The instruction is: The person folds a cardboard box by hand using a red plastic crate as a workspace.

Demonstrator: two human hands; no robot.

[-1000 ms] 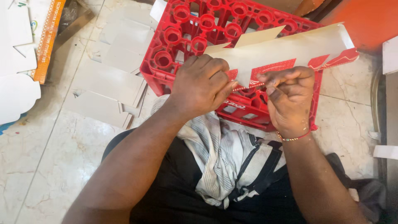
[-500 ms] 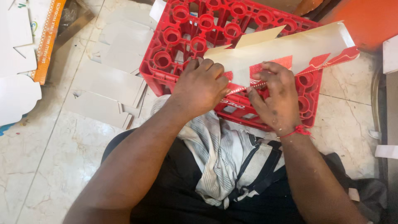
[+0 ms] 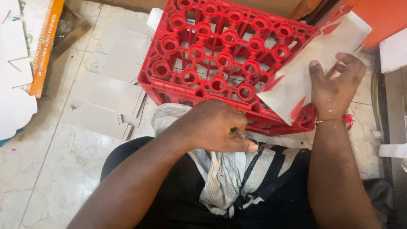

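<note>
My right hand [image 3: 335,87] grips a flat white cardboard blank with red printed edges [image 3: 311,53], holding it tilted over the right end of an upturned red plastic bottle crate [image 3: 212,55]. My left hand [image 3: 216,127] is off the card. It hovers over the striped cloth [image 3: 224,178] on my lap, just in front of the crate's near edge. Its fingers are curled together with the thumb pointing right. Nothing clear shows between them.
Several flat grey-white cardboard blanks [image 3: 101,91] lie on the marble floor left of the crate. More white cut-outs and an orange-edged carton [image 3: 42,46] sit at the far left. An orange surface [image 3: 381,17] and white pieces [image 3: 394,51] stand at the right.
Both hands were pinching the card's lower edge on the crate. Now my left hand has let go and dropped toward my lap, and my right hand has swung the card up and to the right.
</note>
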